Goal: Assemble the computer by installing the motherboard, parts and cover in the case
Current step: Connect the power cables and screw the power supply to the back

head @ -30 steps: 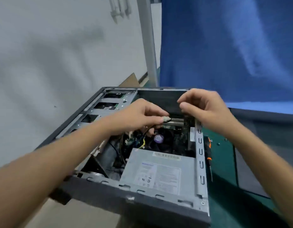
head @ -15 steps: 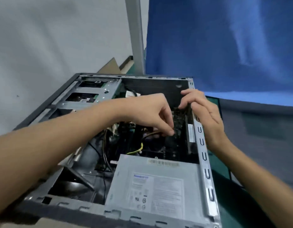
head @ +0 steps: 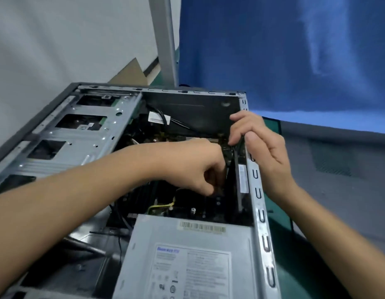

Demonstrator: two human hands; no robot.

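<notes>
both hands dipped deeper into the open grey metal computer case [head: 259, 212]. right hand [head: 265, 152] pinches the dark upright card [head: 236, 167] beyond the silver power supply box [head: 142, 244], left hand [head: 193, 167] curled beside it, grip hidden. psu label [head: 191, 275] is an unreadable blur.

The left hand [head: 200, 167] and right hand [head: 265, 152] are bare, and so are the left forearm [head: 79, 203] and right forearm [head: 329, 229], as far as they show. The right thumbnail [head: 251, 138] is short and plain.
</notes>
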